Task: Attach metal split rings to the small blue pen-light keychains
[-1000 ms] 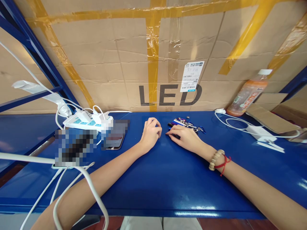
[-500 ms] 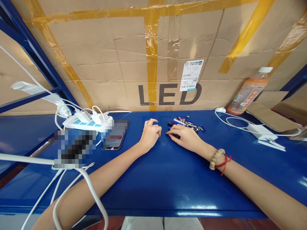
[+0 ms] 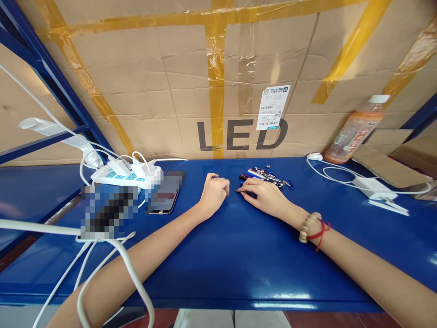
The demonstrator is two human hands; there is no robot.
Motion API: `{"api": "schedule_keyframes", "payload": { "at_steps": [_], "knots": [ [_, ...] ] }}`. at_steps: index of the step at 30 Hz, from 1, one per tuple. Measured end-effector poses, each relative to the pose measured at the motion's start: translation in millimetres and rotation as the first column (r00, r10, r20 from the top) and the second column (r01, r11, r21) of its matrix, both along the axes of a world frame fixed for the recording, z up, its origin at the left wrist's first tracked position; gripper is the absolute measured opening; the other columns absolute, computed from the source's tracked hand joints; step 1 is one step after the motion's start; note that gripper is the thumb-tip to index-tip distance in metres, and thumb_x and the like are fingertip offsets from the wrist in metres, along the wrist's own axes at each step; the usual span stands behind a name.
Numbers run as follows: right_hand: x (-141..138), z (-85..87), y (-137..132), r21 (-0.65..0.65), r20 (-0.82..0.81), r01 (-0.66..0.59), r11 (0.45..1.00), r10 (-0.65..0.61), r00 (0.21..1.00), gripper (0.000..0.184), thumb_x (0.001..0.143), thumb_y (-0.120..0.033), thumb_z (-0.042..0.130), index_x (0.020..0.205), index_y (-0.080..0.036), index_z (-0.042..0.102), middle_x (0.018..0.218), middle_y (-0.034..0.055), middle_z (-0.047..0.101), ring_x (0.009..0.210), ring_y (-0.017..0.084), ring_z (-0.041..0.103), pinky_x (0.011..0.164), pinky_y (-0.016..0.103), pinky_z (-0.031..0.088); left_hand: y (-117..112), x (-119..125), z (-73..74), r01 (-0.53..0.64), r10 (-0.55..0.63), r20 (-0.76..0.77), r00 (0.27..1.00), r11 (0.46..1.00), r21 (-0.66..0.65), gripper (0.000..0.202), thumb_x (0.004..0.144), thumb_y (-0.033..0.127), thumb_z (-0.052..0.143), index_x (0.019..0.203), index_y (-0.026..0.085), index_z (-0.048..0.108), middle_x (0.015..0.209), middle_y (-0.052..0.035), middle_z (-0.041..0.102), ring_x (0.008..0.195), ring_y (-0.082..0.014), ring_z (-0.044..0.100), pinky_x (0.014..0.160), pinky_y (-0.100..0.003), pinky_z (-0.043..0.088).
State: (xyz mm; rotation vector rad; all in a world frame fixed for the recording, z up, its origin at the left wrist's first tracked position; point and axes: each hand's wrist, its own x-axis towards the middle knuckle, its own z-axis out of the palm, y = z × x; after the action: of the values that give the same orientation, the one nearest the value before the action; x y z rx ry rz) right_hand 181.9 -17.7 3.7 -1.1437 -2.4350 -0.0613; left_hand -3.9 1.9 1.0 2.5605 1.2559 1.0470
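Observation:
Both my hands rest on the blue tabletop (image 3: 239, 269), a short gap between them. My left hand (image 3: 214, 193) is loosely curled with its fingers bent inward, and nothing shows in it. My right hand (image 3: 261, 193) lies palm down with fingers bent and the thumb a little apart, so it looks open. Just behind its knuckles is a small heap of keychains (image 3: 265, 174) with metal clips and blue, purple and black pieces; the hand partly covers them. On my right wrist are a beaded bracelet (image 3: 309, 228) and a red cord. A phone (image 3: 168, 200) lies left of my left hand.
A white power strip (image 3: 99, 175) with plugged-in chargers stands at left, and white cables (image 3: 128, 259) hang across my left forearm. A large taped carton (image 3: 143, 91) backs the table. At right are an orange drink bottle (image 3: 355, 134), a white adapter (image 3: 375, 189) and an opened cardboard box (image 3: 392, 168).
The fingers of my left hand have curled in slightly. My right hand and the keychains stay where they were.

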Motion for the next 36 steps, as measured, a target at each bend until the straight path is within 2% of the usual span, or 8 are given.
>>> {"api": "schedule_keyframes", "payload": {
  "at_steps": [2,7,9,14,19,26,31,36],
  "knots": [
    [0,0.2,0,0.002,-0.002,0.0,1.0,0.0,1.0,0.025,0.086,-0.021,0.045,0.096,-0.021,0.068,0.093,0.0052,0.066,0.089,0.018,0.062,0.073,0.029,0.05,-1,0,0.9,-0.013,0.013,-0.011,1.0,1.0,-0.006,0.031,0.058,-0.008,0.033,0.045,0.017,0.045,0.052,0.0047,0.057,0.052,-0.0097,0.049,0.093,-0.036,0.038],
    [0,-0.2,0,0.004,0.006,0.0,1.0,0.0,1.0,0.025,0.087,-0.021,0.044,0.096,-0.021,0.068,0.093,0.0048,0.066,0.088,0.017,0.061,0.072,0.028,0.049,-6,0,3.5,-0.159,0.155,-0.06,0.986,0.986,-0.053,0.03,0.062,-0.007,0.037,0.049,0.017,0.049,0.06,0.0013,0.062,0.061,-0.0132,0.054,0.062,-0.026,0.041],
    [0,-0.3,-1,0.0,0.016,0.002,1.0,-0.002,1.0,0.026,0.087,-0.022,0.043,0.097,-0.021,0.067,0.094,0.0045,0.066,0.091,0.017,0.061,0.073,0.027,0.049,-8,1,4.6,-0.209,0.205,-0.102,0.973,0.978,-0.027,0.031,0.068,-0.005,0.037,0.053,0.018,0.051,0.062,0.0006,0.062,0.064,-0.0142,0.054,0.058,-0.026,0.039],
    [1,2.0,-1,0.057,-0.001,0.152,0.987,-0.152,0.988,0.029,0.083,-0.031,0.052,0.109,-0.023,0.062,0.104,0.0042,0.065,0.1,0.019,0.059,0.068,0.026,0.048,-7,6,2.8,-0.33,0.343,-0.216,0.914,0.939,0.092,0.019,0.074,0.005,0.043,0.083,0.016,0.056,0.092,-0.0094,0.06,0.089,-0.0225,0.053,0.065,-0.029,0.043],
    [10,10.5,4,0.168,-0.069,0.417,0.893,-0.411,0.909,0.031,0.073,-0.039,0.062,0.098,-0.022,0.064,0.088,0.0047,0.066,0.085,0.022,0.06,0.058,0.028,0.044,-4,9,-1.2,-0.434,0.434,-0.274,0.858,0.898,0.065,0.017,0.075,0.011,0.045,0.092,0.012,0.049,0.104,-0.0175,0.053,0.09,-0.0273,0.054,0.07,-0.036,0.044],
    [17,17.1,7,0.093,-0.03,0.416,0.905,-0.415,0.909,0.017,0.074,-0.04,0.061,0.071,-0.025,0.068,0.083,0.002,0.068,0.083,0.02,0.061,0.051,0.025,0.039,-5,7,-4.4,-0.462,0.463,-0.279,0.841,0.884,0.075,0.017,0.078,0.016,0.043,0.092,0.012,0.05,0.108,-0.0209,0.053,0.102,-0.0352,0.05,0.082,-0.048,0.04],
    [22,21.5,7,0.027,0.056,0.438,0.899,-0.439,0.897,0.018,0.071,-0.042,0.062,0.075,-0.026,0.07,0.081,0.0008,0.07,0.076,0.02,0.064,0.045,0.024,0.033,-5,9,-8.5,-0.541,0.544,-0.317,0.777,0.834,0.108,0.026,0.078,0.02,0.043,0.099,0.01,0.053,0.113,-0.0225,0.052,0.102,-0.0379,0.05,0.083,-0.056,0.038],
    [20,18.8,8,-0.047,0.113,0.415,0.909,-0.408,0.906,0.015,0.074,-0.033,0.06,0.083,-0.027,0.07,0.095,0.001,0.069,0.086,0.021,0.064,0.052,0.025,0.041,-7,11,-6.8,-0.585,0.588,-0.365,0.722,0.8,0.132,0.032,0.079,0.022,0.043,0.105,0.006,0.052,0.121,-0.0258,0.047,0.106,-0.0436,0.049,0.089,-0.065,0.029]
  ]
}}
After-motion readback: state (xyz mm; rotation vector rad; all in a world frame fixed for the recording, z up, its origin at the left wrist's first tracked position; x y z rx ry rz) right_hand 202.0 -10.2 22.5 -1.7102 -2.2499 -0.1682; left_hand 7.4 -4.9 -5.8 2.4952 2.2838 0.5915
